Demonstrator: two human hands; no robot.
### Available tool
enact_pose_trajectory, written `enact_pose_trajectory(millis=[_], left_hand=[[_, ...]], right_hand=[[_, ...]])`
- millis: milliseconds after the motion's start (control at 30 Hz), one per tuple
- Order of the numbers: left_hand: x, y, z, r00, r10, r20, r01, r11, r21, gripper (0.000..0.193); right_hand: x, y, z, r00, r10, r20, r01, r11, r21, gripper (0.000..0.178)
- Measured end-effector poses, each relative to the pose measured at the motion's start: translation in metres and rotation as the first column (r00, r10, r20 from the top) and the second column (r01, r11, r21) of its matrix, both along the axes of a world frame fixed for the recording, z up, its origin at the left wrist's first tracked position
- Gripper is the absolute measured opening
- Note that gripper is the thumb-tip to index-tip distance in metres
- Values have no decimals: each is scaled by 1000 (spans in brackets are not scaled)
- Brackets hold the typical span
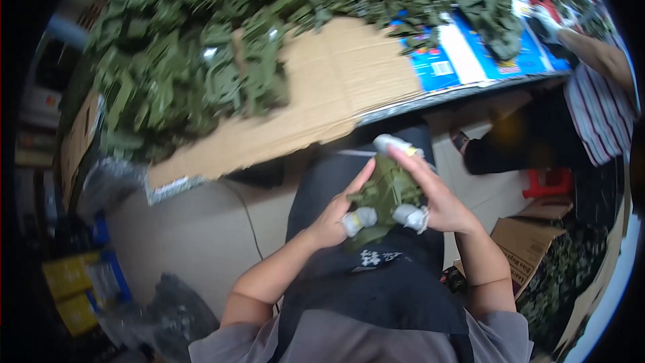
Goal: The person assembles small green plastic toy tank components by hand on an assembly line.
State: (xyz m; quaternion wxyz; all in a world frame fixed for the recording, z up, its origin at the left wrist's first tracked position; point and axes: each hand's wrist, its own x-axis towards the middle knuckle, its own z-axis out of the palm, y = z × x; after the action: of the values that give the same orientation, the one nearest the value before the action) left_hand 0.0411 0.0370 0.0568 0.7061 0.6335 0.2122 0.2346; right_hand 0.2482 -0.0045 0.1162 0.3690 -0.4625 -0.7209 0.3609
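Plastic figures (384, 191), olive-green and tangled into one spiky clump, sit cupped between both hands over the dark apron (376, 282). The left hand (336, 218) curls around the clump's near side; the right hand (437, 202) wraps its far side. Taped fingertips (361, 218) show white. Beyond the hands, a green heap (201, 47) covers the cardboard-topped table (336, 87).

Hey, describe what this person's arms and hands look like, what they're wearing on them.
Both forearms are bare below short grey sleeves. The left hand has white tape wrapped round the thumb tip. The right hand has the same white tape on several fingers. No gloves, watch or rings show. A dark apron covers the front.
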Motion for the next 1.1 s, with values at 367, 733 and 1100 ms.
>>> enact_pose_trajectory(millis=[367,733,1100], left_hand=[[-38,7,13,939,-36,-343,228,810,540,85],[-34,39,47,968,253,-5,-208,806,554,93],[11,240,132,540,826,-160,-336,386,859,97]], right_hand=[[8,-35,-13,997,-69,29,67,996,60,71],[28,-16,9,950,-282,-134,296,951,94,54],[270,134,13,380,-920,-98,739,237,631,72]])
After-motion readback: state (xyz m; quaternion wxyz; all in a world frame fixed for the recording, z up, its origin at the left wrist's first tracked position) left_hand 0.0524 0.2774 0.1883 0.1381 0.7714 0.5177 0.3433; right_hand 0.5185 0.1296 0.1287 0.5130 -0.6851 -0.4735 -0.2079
